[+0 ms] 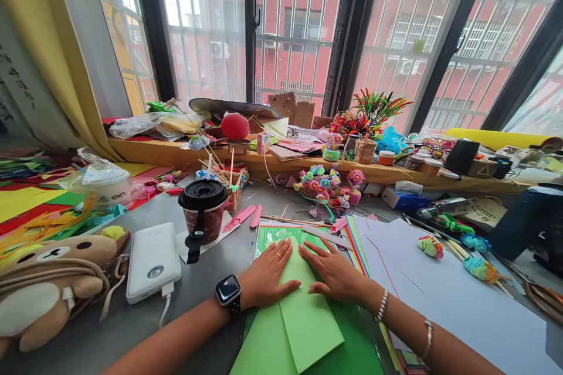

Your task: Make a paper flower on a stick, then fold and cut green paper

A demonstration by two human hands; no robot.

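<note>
A light green sheet of paper, folded to a narrow top with overlapping flaps, lies on a darker green pack in a clear sleeve. My left hand rests flat on the paper's left side, fingers stretched forward, a ring on one finger and a watch on the wrist. Across from it, my right hand presses flat along the right edge with its fingers spread. Neither hand grips anything. Beyond the fingertips lies a flat pale strip.
White sheets spread to the right, with crumpled paper flowers on them. To the left are a lidded cup, a white power bank and a plush bear bag. Craft flowers stand near the cluttered windowsill.
</note>
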